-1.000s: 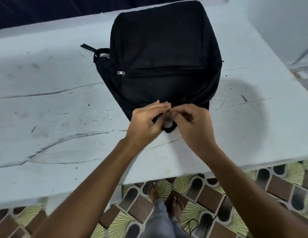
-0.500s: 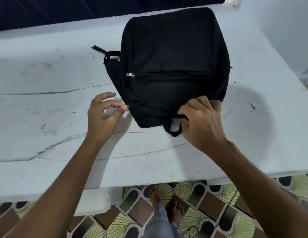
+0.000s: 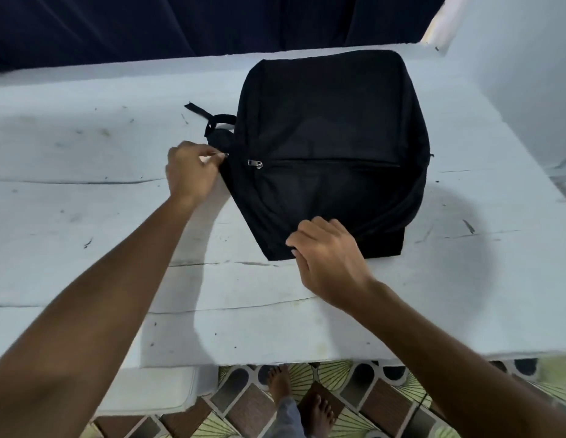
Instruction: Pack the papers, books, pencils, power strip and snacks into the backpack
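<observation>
Head view — count: one backpack (image 3: pixel 332 147), two hands, two bare feet; no papers, books, pencils, power strip or snacks show on the surface.
Backpack: black, lying flat on the white table (image 3: pixel 85 216), toward the far right; its front faces up at you.
Front pocket zipper: one silver pull (image 3: pixel 255 163) at the left end of a closed horizontal zip line.
Your left hand (image 3: pixel 190 173): at the bag's left edge, thumb and forefinger pinched together on a small metal zipper pull (image 3: pixel 223 155) of the side seam.
Your right hand (image 3: pixel 327 259): at the near edge of the bag, fingers curled and gripping the black fabric there.
Strap: one black loop with a loose tail (image 3: pixel 212 120) sticks out from the bag's left side, just beyond your left hand.
Table: scuffed and cracked, with dark marks; your forearms cross its near half.
Surroundings: dark curtain (image 3: pixel 180 23) behind, pale wall (image 3: pixel 512 74) at right, patterned floor tiles (image 3: pixel 243 403) below the table edge.
Feet: both (image 3: pixel 307 396) on the tiles, under the near edge.
Obstruction: your right hand hides the bag's near edge beneath it.
</observation>
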